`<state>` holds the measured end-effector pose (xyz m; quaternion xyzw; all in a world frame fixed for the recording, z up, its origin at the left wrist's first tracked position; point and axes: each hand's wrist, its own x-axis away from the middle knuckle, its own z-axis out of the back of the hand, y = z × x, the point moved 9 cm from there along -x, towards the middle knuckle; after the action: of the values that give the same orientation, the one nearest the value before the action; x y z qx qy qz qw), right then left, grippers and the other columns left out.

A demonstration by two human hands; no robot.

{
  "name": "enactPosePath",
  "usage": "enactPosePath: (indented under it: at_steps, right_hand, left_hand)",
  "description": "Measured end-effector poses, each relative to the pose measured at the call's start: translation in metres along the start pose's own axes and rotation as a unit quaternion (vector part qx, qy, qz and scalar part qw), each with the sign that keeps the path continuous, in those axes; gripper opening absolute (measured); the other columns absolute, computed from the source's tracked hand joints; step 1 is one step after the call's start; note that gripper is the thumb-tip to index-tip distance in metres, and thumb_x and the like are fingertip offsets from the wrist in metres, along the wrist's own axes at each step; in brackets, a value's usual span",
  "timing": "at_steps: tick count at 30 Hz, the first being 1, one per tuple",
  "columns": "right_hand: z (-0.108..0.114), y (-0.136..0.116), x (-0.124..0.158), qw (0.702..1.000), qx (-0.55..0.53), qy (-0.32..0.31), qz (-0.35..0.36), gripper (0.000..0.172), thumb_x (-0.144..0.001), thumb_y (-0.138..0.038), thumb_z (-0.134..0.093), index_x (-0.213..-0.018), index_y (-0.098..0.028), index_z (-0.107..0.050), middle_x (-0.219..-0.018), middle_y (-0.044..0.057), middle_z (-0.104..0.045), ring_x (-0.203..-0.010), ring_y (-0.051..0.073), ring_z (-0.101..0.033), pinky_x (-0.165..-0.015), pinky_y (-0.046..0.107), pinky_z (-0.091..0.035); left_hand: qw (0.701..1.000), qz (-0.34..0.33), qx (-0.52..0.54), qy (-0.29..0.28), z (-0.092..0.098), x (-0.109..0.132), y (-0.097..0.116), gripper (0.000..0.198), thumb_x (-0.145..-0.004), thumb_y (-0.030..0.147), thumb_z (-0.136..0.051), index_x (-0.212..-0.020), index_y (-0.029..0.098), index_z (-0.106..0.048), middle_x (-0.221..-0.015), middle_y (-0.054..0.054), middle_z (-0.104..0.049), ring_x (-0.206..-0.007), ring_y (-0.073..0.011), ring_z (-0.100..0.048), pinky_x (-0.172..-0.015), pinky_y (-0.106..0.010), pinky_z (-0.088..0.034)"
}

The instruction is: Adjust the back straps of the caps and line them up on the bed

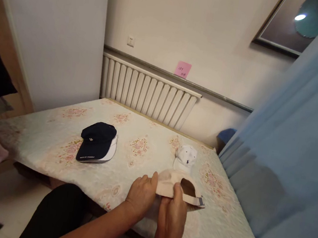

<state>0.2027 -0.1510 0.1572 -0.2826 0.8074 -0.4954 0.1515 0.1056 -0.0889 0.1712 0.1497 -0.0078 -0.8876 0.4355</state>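
A beige baseball cap (167, 179) is between my two hands above the bed, its back opening and adjustable strap turned to the right. My left hand (141, 191) grips its left edge, thumb on top. My right hand (175, 207) is closed on the lower rim near the strap, fingers underneath and partly hidden. Just beyond lies a white cap (186, 156) with a small dark logo, partly covered by the beige one. Farther left, a navy cap (97, 140) rests on top of another cap with a white brim (111, 151).
The bed (123, 141) has a pale floral cover. Behind it are a white radiator (147, 92) and a pipe along the wall. A blue curtain (297, 133) hangs at the right. My dark-clad knee (56, 207) is by the bed's near edge.
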Motion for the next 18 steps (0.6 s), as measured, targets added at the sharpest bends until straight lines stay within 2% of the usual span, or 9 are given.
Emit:
enactPosePath:
  at_steps: [4, 8, 14, 18]
  right_hand:
    - [0.007, -0.005, 0.001, 0.997, -0.001, 0.068, -0.028, 0.039, -0.075, -0.038, -0.062, -0.103, -0.011, -0.063, -0.102, 0.006, -0.069, -0.093, 0.018, -0.064, -0.071, 0.022, -0.053]
    - [0.008, -0.012, 0.002, 0.993, -0.069, 0.086, -0.034, 0.04, -0.073, -0.033, -0.064, -0.107, -0.012, -0.061, -0.098, 0.006, -0.07, -0.095, 0.018, -0.064, -0.074, 0.024, -0.054]
    - [0.007, -0.017, 0.003, 0.994, -0.084, 0.071, -0.002, 0.043, -0.075, -0.033, -0.063, -0.112, -0.012, -0.059, -0.103, 0.006, -0.068, -0.099, 0.017, -0.063, -0.083, 0.026, -0.053]
    - [-0.001, -0.009, 0.006, 0.998, -0.055, 0.028, 0.012, 0.042, -0.075, -0.034, -0.064, -0.111, -0.013, -0.06, -0.099, 0.005, -0.07, -0.095, 0.019, -0.063, -0.079, 0.028, -0.053]
  left_hand:
    - [1.0, 0.005, 0.019, 0.002, -0.006, 0.002, -0.007, 0.04, -0.087, 0.01, -0.034, -0.125, 0.01, -0.047, -0.095, -0.011, -0.065, -0.091, -0.0225, -0.059, -0.083, -0.036, -0.046]
    - [0.998, 0.03, 0.061, -0.003, -0.014, 0.003, -0.018, 0.038, -0.085, 0.01, -0.036, -0.12, 0.014, -0.051, -0.101, -0.009, -0.062, -0.091, -0.0218, -0.06, -0.079, -0.034, -0.048]
    - [0.996, 0.037, 0.08, -0.028, -0.019, 0.006, -0.022, 0.049, -0.086, 0.011, -0.034, -0.135, 0.01, -0.037, -0.106, -0.013, -0.062, -0.097, -0.0208, -0.06, -0.082, -0.032, -0.048]
    - [0.997, 0.03, 0.063, -0.034, -0.016, 0.009, -0.015, 0.05, -0.087, 0.012, -0.031, -0.137, 0.009, -0.034, -0.102, -0.014, -0.063, -0.092, -0.0213, -0.062, -0.078, -0.033, -0.05]
